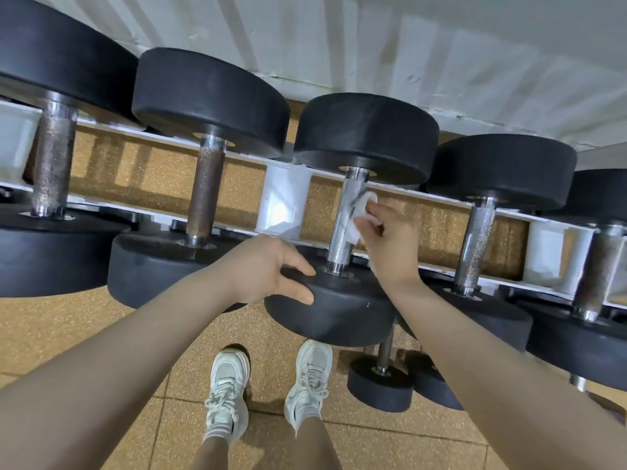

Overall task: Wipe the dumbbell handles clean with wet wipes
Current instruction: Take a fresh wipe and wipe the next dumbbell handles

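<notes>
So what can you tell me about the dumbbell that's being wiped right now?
The dumbbell has two thick round black heads, rubber by the look, joined by a shiny knurled metal handle. It lies across the white rack rails, one head toward the wall, one toward the person. The right hand presses a white wet wipe against the handle; the left hand grips the near head's rim.

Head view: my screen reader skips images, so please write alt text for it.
A person's right hand presses a white wipe against the shiny handle of a black dumbbell on a rack, while the left hand grips the dumbbell's near weight. More dumbbells sit either side; white sneakers stand on a tan floor below.
</notes>
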Available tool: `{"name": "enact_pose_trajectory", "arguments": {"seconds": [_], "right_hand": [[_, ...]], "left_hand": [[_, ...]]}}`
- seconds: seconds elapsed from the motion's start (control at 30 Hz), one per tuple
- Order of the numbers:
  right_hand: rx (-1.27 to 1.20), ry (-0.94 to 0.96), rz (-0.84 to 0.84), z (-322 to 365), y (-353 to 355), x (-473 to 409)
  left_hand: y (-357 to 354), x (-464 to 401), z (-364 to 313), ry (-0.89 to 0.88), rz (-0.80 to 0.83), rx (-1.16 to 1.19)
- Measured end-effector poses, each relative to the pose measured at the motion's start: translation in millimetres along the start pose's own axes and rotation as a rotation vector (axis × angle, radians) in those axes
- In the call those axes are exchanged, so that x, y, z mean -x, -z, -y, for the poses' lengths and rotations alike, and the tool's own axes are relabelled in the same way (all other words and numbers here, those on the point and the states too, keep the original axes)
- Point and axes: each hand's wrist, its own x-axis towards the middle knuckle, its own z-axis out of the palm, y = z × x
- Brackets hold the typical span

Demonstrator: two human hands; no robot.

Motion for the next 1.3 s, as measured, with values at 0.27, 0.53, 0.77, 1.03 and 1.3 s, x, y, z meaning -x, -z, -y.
{"name": "enact_pose_trajectory", "arguments": {"seconds": [0.27, 0.53, 0.77, 1.03, 1.3], "right_hand": [[-0.404, -0.461, -0.055, 19.7, 5.0, -39.1], [-0.268, -0.645, 0.355, 7.2, 9.7, 2.7], [-0.354, -0.646, 0.182, 20.5, 9.1, -27.3], [-0.208, -0.591, 0.425, 15.8, 15.2, 4.5], [0.575, 0.344, 0.196, 36.6, 17.5, -17.7]], "left_hand": [[1.1, -1.6, 1.0, 0.001, 0.015, -0.004], [1.1, -3.5, 3.3, -0.007, 0.023, -0.008], [-0.4, -2.5, 5.8, -0.026, 0.008, -0.009], [-1.9, 0.4, 5.8, -0.036, -0.009, -0.009], [-3.0, 2.6, 5.6, -0.030, -0.025, -0.010]]}}
